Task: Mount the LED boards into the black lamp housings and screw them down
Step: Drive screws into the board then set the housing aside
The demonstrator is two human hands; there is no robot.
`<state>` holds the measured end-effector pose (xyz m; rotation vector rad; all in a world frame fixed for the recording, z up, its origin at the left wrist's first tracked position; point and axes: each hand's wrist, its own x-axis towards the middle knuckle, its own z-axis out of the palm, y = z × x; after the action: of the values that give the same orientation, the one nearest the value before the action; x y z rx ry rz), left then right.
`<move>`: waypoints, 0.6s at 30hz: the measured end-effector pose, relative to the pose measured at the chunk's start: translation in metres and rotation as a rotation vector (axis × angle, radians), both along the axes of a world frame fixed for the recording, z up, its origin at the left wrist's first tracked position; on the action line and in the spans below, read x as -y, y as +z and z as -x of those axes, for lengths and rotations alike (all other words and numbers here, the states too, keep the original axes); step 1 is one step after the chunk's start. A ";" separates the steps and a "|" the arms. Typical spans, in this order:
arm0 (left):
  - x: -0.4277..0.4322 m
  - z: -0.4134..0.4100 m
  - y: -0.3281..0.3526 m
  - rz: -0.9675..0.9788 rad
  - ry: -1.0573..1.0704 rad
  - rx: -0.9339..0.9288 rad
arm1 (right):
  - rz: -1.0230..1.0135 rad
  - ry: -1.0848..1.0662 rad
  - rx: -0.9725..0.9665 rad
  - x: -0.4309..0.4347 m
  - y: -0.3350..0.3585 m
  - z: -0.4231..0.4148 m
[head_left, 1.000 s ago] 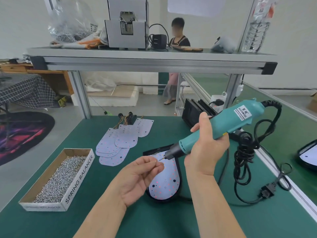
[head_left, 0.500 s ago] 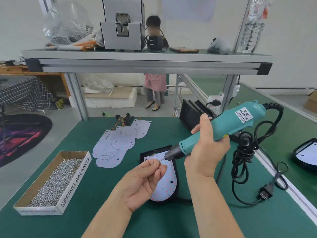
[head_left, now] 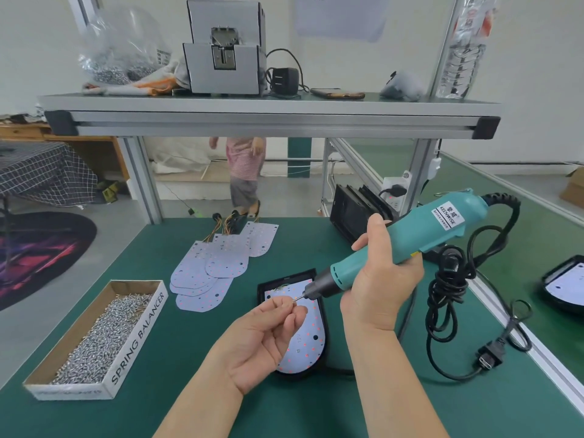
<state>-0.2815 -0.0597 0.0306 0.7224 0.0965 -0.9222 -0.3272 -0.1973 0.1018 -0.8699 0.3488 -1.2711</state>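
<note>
A small screw (head_left: 294,299) is pinched between thumb and fingertips of the left hand (head_left: 262,339) and offered to the bit of a teal electric screwdriver (head_left: 395,245), gripped in the closed right hand (head_left: 380,276), presumably so it can be seated before driving. Beneath them, an LED board (head_left: 303,343) is seen lying in its black lamp housing (head_left: 286,277); spare boards (head_left: 208,273) and a screw box (head_left: 94,339) are kept within reach at left.

White walls (head_left: 537,74) enclose a grey floor (head_left: 104,241). A dark round rug (head_left: 41,257) lies far left, near a checked-cloth table (head_left: 41,172). An aluminium shelf (head_left: 268,116) spans above the green worktop (head_left: 316,406).
</note>
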 end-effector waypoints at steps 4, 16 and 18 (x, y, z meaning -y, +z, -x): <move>0.000 0.002 -0.001 0.002 0.000 0.045 | 0.018 -0.005 -0.009 0.000 -0.001 -0.001; 0.010 0.006 -0.011 -0.191 0.229 0.446 | -0.030 -0.026 -0.010 0.005 -0.007 -0.015; 0.008 0.000 -0.012 -0.234 0.204 0.477 | -0.038 -0.020 -0.005 0.007 -0.006 -0.018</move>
<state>-0.2815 -0.0673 0.0188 1.1115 -0.1438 -0.5299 -0.3090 -0.2040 0.0958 -0.8396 0.3852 -1.2772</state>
